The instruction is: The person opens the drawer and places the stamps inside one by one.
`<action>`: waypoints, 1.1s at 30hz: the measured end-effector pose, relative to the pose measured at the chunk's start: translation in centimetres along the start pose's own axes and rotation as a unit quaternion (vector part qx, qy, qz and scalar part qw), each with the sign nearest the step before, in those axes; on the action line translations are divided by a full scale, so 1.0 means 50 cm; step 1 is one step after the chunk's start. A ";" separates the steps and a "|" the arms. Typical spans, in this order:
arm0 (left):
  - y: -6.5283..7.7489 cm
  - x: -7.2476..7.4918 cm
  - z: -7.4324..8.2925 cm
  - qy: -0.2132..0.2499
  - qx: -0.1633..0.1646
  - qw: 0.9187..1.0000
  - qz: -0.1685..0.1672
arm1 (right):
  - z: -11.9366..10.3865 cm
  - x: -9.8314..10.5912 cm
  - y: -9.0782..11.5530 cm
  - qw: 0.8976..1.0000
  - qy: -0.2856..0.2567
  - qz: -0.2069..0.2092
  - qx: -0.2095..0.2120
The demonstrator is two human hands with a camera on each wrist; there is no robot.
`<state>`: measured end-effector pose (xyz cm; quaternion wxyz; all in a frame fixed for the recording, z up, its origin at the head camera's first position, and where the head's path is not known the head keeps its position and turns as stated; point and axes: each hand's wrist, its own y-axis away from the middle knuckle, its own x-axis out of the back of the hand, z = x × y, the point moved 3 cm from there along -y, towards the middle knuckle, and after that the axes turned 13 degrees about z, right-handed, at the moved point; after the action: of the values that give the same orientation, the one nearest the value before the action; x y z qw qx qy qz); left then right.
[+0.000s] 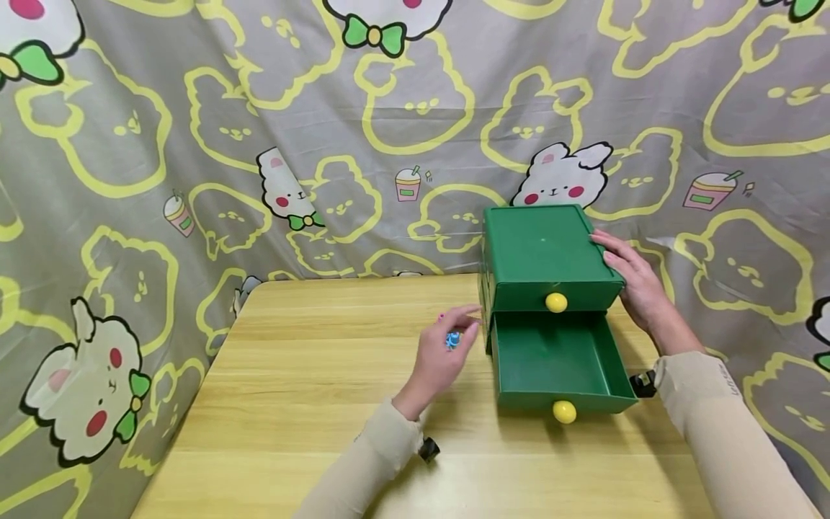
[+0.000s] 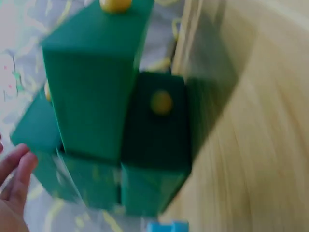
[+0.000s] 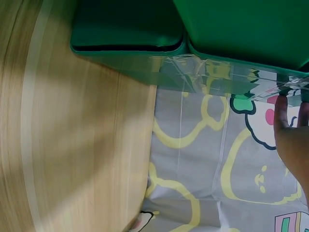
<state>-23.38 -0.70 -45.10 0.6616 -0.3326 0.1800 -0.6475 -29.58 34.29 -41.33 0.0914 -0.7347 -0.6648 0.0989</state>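
A green drawer unit (image 1: 541, 245) with yellow knobs stands at the right of the table, and its middle drawer (image 1: 551, 360) is pulled out. Nothing lies on the visible floor of that drawer. My right hand (image 1: 638, 285) rests on the unit's upper right edge, fingers extended. Beside the unit's left side is my left hand (image 1: 444, 353), holding nothing, its fingers loosely extended toward the side wall. A small blue object (image 1: 452, 339) shows through the gap between left thumb and fingers. The lower drawer (image 2: 157, 130) is closed in the left wrist view.
The wooden table (image 1: 311, 389) extends to the left of the unit. A grey patterned curtain (image 1: 421, 108) hangs behind and along both sides. Small black devices (image 1: 428, 450) sit at the wrists.
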 end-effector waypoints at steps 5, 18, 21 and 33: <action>0.000 0.030 -0.068 -0.013 0.103 0.995 -0.009 | 0.000 0.000 0.000 1.000 -0.004 -0.003 0.003; 0.033 0.071 -0.160 -0.078 0.212 0.970 -0.088 | -0.004 -0.003 -0.003 1.000 0.002 0.004 -0.004; 0.039 0.076 -0.169 -0.089 0.230 0.964 -0.104 | -0.005 -0.002 -0.002 1.000 0.000 0.006 -0.003; 0.056 0.086 -0.196 -0.125 0.273 0.945 -0.130 | -0.002 -0.001 -0.002 1.000 -0.005 0.003 -0.006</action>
<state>-27.46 -7.11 -53.14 0.6541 -0.2381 -0.1324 -0.7056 -29.63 34.24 -41.20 0.0833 -0.7366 -0.6639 0.0984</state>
